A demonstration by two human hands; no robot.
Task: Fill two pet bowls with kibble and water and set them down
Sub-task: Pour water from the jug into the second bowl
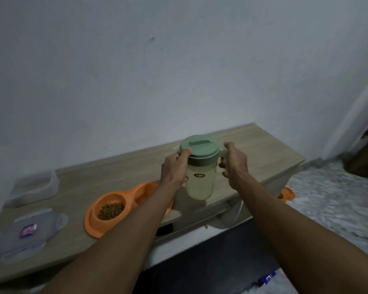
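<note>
A pale jug (199, 183) with a green lid (200, 147) stands on the wooden table (119, 172). My left hand (174, 169) grips the lid's left rim and the jug's side. My right hand (235, 164) curls round the jug's handle. Left of the jug lies an orange double pet bowl (111, 215); its near-left cup holds brown kibble (111, 210), and my left forearm hides most of the other cup. A second orange bowl (287, 194) shows on the floor past the table's right end.
A clear plastic container (33, 188) sits at the table's back left, and its lid (28, 233) with a blue label lies at the front left. A white wall rises behind the table. Patterned floor spreads to the right; a blue packet (267, 279) lies below.
</note>
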